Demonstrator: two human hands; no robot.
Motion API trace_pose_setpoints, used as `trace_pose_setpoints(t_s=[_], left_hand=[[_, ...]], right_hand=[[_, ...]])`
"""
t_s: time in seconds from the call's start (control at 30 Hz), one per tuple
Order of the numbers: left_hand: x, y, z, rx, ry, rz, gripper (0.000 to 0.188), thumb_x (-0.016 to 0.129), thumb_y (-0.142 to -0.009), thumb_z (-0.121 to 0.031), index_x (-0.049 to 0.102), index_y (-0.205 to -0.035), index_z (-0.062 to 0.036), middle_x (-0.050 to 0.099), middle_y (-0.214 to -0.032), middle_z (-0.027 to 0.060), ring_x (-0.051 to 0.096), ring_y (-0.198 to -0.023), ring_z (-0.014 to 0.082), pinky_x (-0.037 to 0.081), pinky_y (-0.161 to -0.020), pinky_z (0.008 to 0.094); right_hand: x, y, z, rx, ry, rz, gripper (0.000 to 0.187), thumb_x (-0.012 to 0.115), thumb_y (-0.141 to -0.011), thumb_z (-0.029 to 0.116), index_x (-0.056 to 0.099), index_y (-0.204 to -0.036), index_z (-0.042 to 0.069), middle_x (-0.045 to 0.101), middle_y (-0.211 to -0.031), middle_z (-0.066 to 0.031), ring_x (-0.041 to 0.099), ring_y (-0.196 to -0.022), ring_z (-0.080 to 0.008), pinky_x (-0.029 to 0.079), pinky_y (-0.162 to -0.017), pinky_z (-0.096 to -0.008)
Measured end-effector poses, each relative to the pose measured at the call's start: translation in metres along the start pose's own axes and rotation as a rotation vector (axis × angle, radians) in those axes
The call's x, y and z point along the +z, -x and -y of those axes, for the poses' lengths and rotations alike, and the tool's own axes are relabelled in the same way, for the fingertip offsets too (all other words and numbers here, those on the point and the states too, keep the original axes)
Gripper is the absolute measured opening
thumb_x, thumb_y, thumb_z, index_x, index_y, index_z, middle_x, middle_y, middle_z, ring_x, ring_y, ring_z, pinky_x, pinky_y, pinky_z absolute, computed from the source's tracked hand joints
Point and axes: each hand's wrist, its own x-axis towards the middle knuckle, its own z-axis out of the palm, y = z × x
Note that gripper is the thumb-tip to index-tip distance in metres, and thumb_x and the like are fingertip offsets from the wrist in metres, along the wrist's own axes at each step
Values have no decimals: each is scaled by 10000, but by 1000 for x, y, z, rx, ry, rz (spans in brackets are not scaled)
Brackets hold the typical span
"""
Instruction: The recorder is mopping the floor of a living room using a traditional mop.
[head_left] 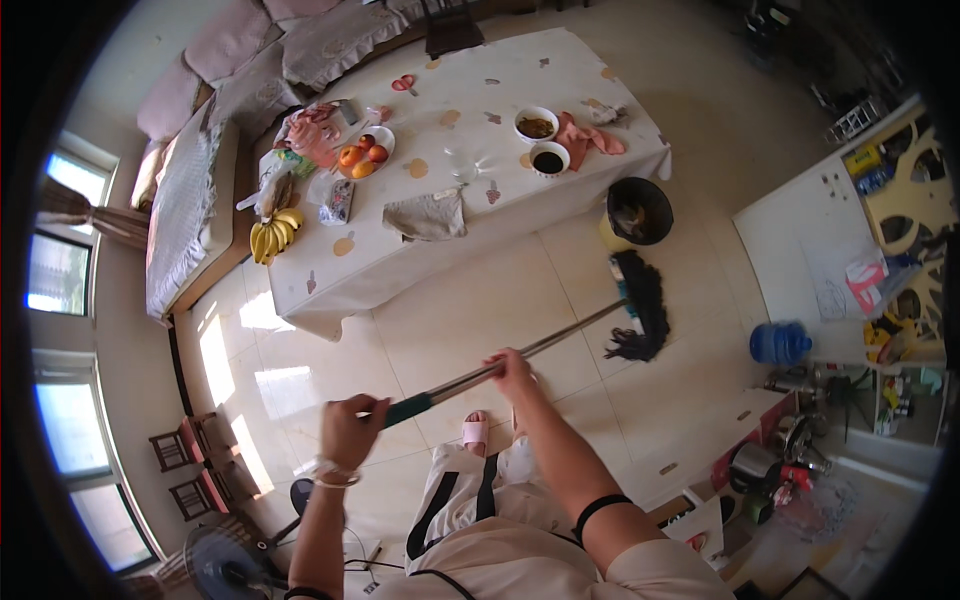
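Observation:
A mop with a dark, stringy head (648,305) lies against the tiled floor ahead of me to the right, its metal handle (570,330) slanting back toward my body. My left hand (352,430) is closed near the top end, by the green grip (408,408). Further down the shaft, my right hand (513,372) wraps around the metal pole. Just beyond the mop head stands a dark-rimmed bin (640,212) with some waste inside.
A long table under a patterned cloth (440,90) spans the far side, bearing bananas (274,237), a fruit plate (385,140), bowls (549,160) and a grey cloth (428,217). A blue water jug (780,343) lies at right. A fan (225,565) and small chairs (190,470) are at left.

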Motion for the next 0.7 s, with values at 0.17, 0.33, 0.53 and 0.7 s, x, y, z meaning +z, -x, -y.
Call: trace_pose_setpoints(t_s=[0.17,0.33,0.53,0.7], left_hand=[[75,13,-56,154,-85,100,200,548,-785,-202,639,-661,-75,560,-547,122,549,-482,296,434,-451,362],[50,49,-33,76,-139,26,118,574,-748,-197,617,-659,-132,577,-574,76,563,-488,247,434,-434,340],[-102,139,32,-400,-211,-234,252,580,-796,-185,612,-615,-13,381,-401,76,345,-372,61,269,-371,259],[-186,252,5,-738,-402,-506,357,559,-815,-192,545,-525,15,360,-376,68,321,-379,91,305,-456,287]], right_hand=[[-67,-25,119,-169,124,59,224,515,-776,133,415,-575,122,426,-481,-5,463,-417,-124,425,-406,-225],[-67,-9,103,5,121,-109,317,494,-772,145,298,-522,157,322,-433,26,360,-359,-92,339,-353,-208],[8,103,-80,236,530,-224,125,374,-717,67,411,-600,91,443,-571,-64,457,-531,-161,416,-499,-263],[35,187,-198,553,432,-255,63,467,-737,28,410,-747,3,475,-671,-122,528,-565,-234,502,-524,-343]])
